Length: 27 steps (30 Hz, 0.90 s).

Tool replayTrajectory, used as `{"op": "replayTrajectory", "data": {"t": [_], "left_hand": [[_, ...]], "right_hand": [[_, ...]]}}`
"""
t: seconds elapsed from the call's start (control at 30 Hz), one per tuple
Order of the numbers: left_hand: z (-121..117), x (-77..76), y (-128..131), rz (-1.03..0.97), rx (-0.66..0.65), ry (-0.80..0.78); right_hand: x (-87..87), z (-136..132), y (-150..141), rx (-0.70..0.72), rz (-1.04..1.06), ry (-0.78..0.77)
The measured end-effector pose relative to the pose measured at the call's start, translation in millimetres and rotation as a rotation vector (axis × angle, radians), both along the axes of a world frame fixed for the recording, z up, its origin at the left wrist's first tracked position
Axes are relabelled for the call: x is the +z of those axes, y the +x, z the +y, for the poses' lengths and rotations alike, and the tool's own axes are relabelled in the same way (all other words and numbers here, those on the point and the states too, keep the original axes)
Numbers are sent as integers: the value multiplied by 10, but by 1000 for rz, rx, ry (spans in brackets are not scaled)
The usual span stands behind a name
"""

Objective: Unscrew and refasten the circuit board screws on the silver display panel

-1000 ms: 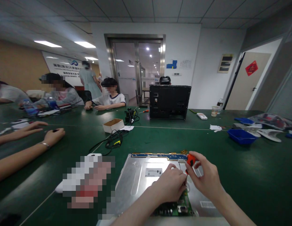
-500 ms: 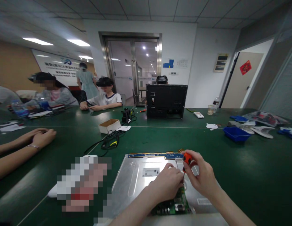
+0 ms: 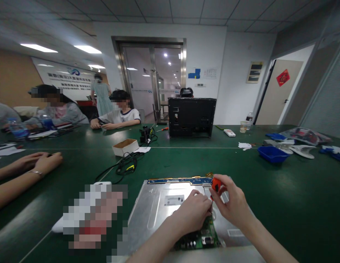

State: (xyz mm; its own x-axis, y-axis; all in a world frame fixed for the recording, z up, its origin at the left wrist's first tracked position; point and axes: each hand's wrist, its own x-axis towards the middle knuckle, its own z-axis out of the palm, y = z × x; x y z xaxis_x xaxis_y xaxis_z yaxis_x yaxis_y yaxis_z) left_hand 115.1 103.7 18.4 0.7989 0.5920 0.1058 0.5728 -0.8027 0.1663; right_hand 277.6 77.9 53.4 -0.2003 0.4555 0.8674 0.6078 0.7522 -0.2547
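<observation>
A silver metal panel [image 3: 155,208] lies on the green table in front of me, with a blue circuit strip [image 3: 178,180] along its far edge and a green circuit board [image 3: 199,241] near its front. My right hand [image 3: 230,206] is closed around an orange-handled screwdriver [image 3: 216,185] held upright over the panel. My left hand [image 3: 193,213] is curled beside it, fingertips pinched at the screwdriver's lower end; what they touch is hidden.
A pixelated object [image 3: 90,215] lies left of the panel. Black cables [image 3: 126,164], a small cardboard box [image 3: 125,147] and a black monitor back [image 3: 191,117] stand farther off. A blue tray [image 3: 271,153] sits at right. Another person's arms [image 3: 27,168] rest at left; people sit beyond.
The view has shifted slightly; my hands and the screwdriver stay together over the panel. The other person's hands at left have drawn together.
</observation>
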Motion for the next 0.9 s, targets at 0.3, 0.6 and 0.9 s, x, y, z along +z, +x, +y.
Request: {"op": "replayTrajectory", "data": {"t": [0.3,0.6,0.9], "left_hand": [[0,-12,-3,16,7,7],[8,-19,2,29,17,14],[9,-3,5,45,20,29]], "right_hand": [[8,18,14,1,-13,7],[-4,-16,7,-49,-55,-68],[24,-22,-7,-53,-71,-46]]}}
